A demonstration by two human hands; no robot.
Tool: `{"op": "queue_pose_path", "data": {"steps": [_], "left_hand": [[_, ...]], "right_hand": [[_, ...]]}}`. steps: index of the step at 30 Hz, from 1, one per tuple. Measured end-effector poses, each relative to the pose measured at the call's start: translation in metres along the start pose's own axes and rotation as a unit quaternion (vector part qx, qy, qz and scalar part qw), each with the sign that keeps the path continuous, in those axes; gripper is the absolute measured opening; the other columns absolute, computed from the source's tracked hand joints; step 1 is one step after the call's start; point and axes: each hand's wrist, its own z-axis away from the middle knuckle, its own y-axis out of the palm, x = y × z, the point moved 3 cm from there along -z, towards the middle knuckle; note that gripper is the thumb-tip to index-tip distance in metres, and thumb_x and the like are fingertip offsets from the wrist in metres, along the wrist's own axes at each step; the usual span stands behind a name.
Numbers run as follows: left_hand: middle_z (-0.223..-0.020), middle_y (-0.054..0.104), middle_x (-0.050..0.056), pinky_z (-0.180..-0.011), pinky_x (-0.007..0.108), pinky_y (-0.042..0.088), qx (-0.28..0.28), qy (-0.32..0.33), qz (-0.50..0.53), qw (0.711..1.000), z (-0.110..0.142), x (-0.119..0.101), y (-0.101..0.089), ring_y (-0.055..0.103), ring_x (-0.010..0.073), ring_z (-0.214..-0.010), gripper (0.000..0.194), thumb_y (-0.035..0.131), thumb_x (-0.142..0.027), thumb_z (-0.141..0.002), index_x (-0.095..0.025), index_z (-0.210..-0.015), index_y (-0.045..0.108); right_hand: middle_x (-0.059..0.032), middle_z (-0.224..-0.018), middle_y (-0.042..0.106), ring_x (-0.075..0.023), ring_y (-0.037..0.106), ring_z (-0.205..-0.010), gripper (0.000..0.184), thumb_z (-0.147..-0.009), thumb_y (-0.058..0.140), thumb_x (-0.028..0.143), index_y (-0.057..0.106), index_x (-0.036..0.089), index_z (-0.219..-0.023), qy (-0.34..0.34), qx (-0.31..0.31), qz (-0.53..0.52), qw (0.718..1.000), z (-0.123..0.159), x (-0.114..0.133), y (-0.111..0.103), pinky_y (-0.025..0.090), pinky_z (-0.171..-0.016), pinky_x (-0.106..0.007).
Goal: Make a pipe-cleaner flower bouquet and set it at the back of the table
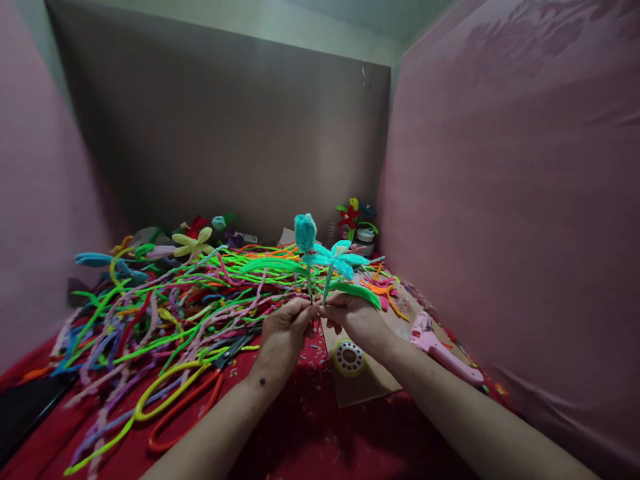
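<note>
My left hand [284, 337] is closed, its thumb and fingers pinching the thin stem of a turquoise pipe-cleaner tulip [305, 232]. Close against it, my right hand [357, 323] is also closed, on the stem of an open turquoise pipe-cleaner flower [341, 260] with a pale centre. Both blooms stand upright above the fingertips, side by side. A long green leaf [273, 266] spreads left from the tulip's stem, and another green leaf [359, 293] arches right over my right hand. The stems' lower ends are mostly hidden by my fingers.
Loose pipe cleaners [165, 313] in many colours cover the left and back. A tape roll [349, 359] lies on a cardboard sheet [370, 390], with a pink glue gun [445, 350] to the right. Dark scissors [234, 348] lie left. Walls stand close on both sides.
</note>
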Motion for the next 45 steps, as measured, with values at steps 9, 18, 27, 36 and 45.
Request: {"op": "queue_pose_path", "data": {"steps": [9, 18, 27, 36, 45], "left_hand": [[-0.052, 0.046, -0.005, -0.046, 0.02, 0.033, -0.018, 0.049, -0.044, 0.998, -0.004, 0.003, -0.001, 0.041, 0.0081, -0.047, 0.029, 0.054, -0.033, -0.078, -0.018, -0.054, 0.05], [-0.05, 0.045, -0.005, -0.043, 0.019, 0.033, -0.023, 0.083, -0.007, 0.996, -0.004, 0.005, 0.001, 0.04, 0.0078, -0.045, 0.024, 0.055, -0.03, -0.077, -0.019, -0.057, 0.05], [-0.052, 0.044, -0.005, -0.044, 0.02, 0.032, 0.003, 0.09, -0.034, 0.995, -0.006, 0.022, 0.0, 0.039, 0.0071, -0.045, 0.028, 0.052, -0.035, -0.082, -0.017, -0.059, 0.053], [-0.057, 0.053, -0.003, -0.044, 0.023, 0.043, 0.043, 0.074, 0.043, 0.995, -0.007, 0.018, 0.004, 0.052, 0.0106, -0.045, 0.018, 0.057, -0.03, -0.077, -0.018, -0.063, 0.056], [-0.057, 0.049, -0.003, -0.044, 0.021, 0.038, 0.022, 0.121, -0.035, 0.992, -0.003, 0.008, 0.002, 0.047, 0.0086, -0.046, 0.022, 0.056, -0.026, -0.077, -0.017, -0.057, 0.054]], "right_hand": [[0.0026, -0.055, 0.048, -0.008, 0.042, -0.048, 0.026, -0.071, 0.059, 0.039, 0.055, 0.016, -0.059, 0.001, 0.024, -0.036, 0.999, 0.001, -0.007, 0.007, 0.035, -0.045, -0.02], [0.0012, -0.062, 0.054, -0.0098, 0.045, -0.054, 0.014, -0.074, 0.055, 0.026, 0.064, 0.018, -0.068, -0.037, 0.034, -0.027, 0.998, 0.007, 0.004, 0.01, 0.038, -0.05, -0.022], [0.0018, -0.06, 0.052, -0.0091, 0.045, -0.051, 0.014, -0.078, 0.048, 0.021, 0.057, 0.018, -0.067, -0.036, 0.014, -0.003, 0.999, 0.004, -0.012, 0.01, 0.036, -0.049, -0.022], [0.0005, -0.059, 0.053, -0.0114, 0.05, -0.052, 0.018, -0.083, 0.049, 0.029, 0.061, 0.021, -0.072, -0.05, 0.011, -0.001, 0.999, 0.001, -0.016, 0.014, 0.043, -0.051, -0.024], [0.0022, -0.061, 0.053, -0.0099, 0.049, -0.055, 0.018, -0.076, 0.045, 0.011, 0.06, 0.02, -0.07, -0.086, 0.05, 0.039, 0.994, 0.007, -0.007, 0.012, 0.04, -0.053, -0.021]]}}
